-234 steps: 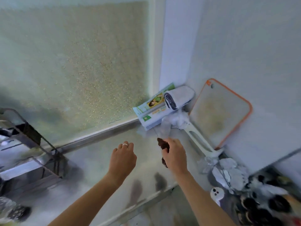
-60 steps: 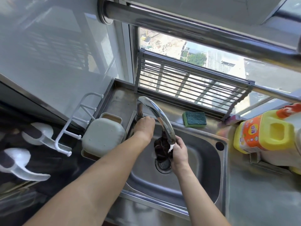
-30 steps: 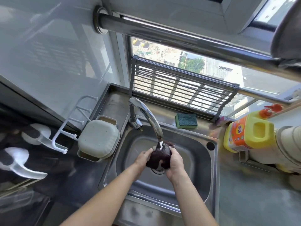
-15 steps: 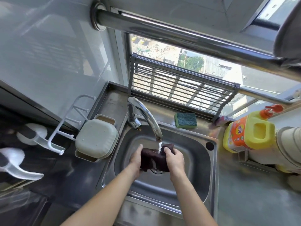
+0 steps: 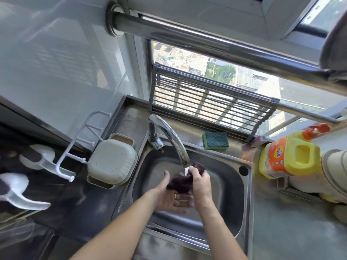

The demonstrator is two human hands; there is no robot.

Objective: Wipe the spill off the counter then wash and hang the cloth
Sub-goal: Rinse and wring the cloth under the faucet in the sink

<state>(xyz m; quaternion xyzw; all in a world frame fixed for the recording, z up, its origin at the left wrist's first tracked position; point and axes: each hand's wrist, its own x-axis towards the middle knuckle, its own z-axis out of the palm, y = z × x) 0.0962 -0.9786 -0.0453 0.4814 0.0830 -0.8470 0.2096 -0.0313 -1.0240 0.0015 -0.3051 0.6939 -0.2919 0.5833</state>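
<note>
The dark cloth [image 5: 180,182] sits bunched just below the tap's [image 5: 170,136] spout, over the middle of the steel sink [image 5: 232,212], with the thin stream of water [image 5: 186,169] landing on its top; half a second ago it was spread wider between the two hands, and now it is gathered into a tighter wad; the right hand [image 5: 201,182] clenches the cloth from the right of the spout, fingers curled over the top edge where the water falls; the left hand [image 5: 171,197] has dropped lower, below and in front of the spout, and now cups the cloth from beneath with its palm turned up and a ring showing, blurred by motion, so its exact grip is hard to read; behind the tap to the right lies a green sponge [image 5: 216,140] on the sink ledge; further right of the tap stands a yellow detergent bottle [image 5: 289,159]; left of the tap rests a pale lidded box [image 5: 111,164].
</note>
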